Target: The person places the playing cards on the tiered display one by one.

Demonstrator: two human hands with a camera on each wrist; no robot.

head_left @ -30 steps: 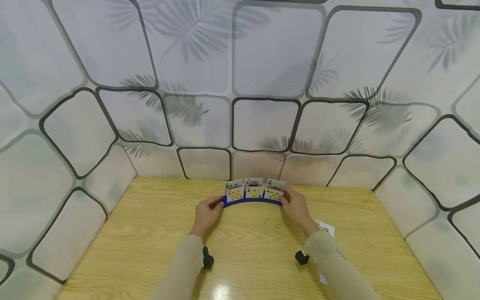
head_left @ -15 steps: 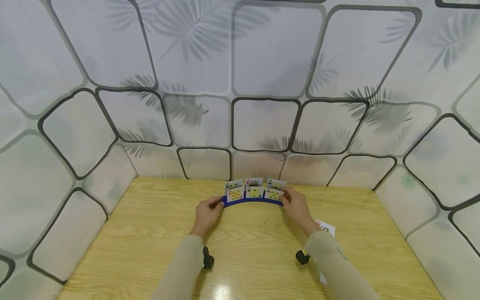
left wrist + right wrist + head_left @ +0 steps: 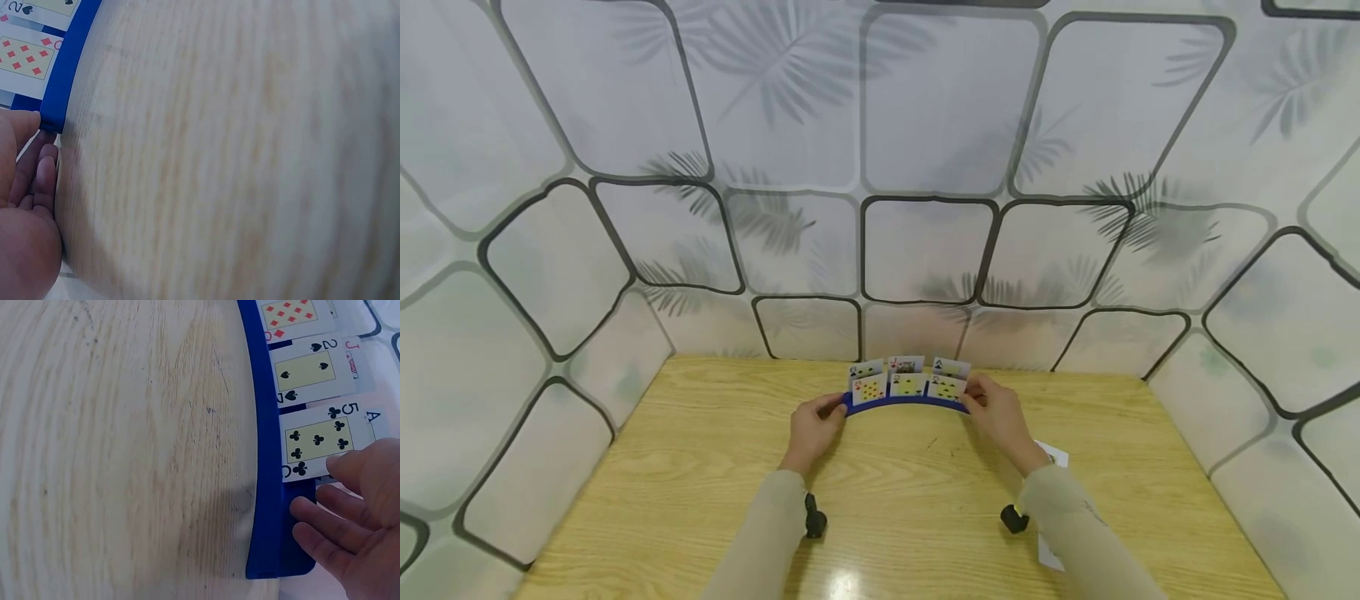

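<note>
A curved blue card holder (image 3: 904,401) stands on the table with playing cards upright in two rows. Its front row has a diamonds card (image 3: 869,388), a two of spades (image 3: 306,374) and a five of clubs (image 3: 315,440). Behind them rise a six (image 3: 868,367), a red jack (image 3: 906,364) and an ace (image 3: 952,366). My left hand (image 3: 812,429) pinches the holder's left end between thumb and fingers. At the other end, my right hand (image 3: 1000,418) pinches the five of clubs by its outer edge, thumb on its face, lower fingers over the blue base.
More playing cards (image 3: 1057,455) lie on the wooden table (image 3: 910,500), partly under the right forearm; another white card edge (image 3: 1048,553) shows below the sleeve. Patterned fabric walls (image 3: 805,325) close off the back and both sides.
My right hand and wrist have shifted slightly to the right and down, covering more of the loose cards. The left hand and the holder stay in place.
</note>
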